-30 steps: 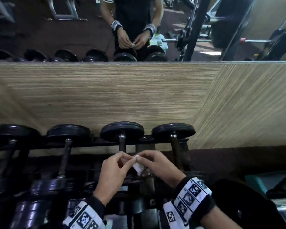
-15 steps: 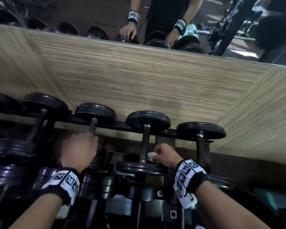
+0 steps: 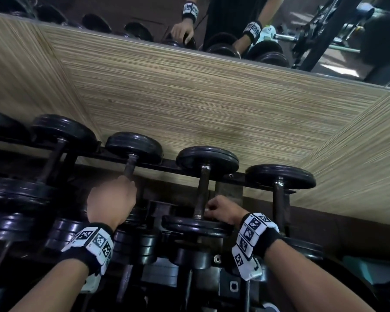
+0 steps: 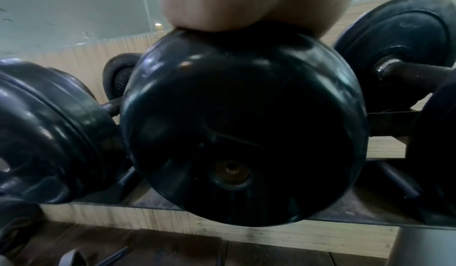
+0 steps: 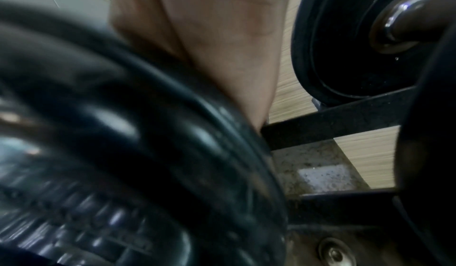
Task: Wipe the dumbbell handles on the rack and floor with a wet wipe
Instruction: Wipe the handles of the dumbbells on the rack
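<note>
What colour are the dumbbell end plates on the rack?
Glossy black dumbbell end plates, clearest in the left wrist view.

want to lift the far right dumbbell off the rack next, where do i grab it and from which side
Probably grip the bare handle of the far right dumbbell mid-length, coming from above. It lies across the rack with plates at both ends, so only the bar fits a closed hand; the right hand is nearest.

We see a dim gym scene: the wood panel [image 3: 189, 104] is evenly lit, while the rack [image 3: 171, 165] sinks into shadow. Straight lines bow toward the head view's edges. In our right wrist view the nearest dumbbell plate [image 5: 111, 153] is smeared with blur; soft ceiling glints dot the plate [image 4: 241, 126] in the left wrist view.
</note>
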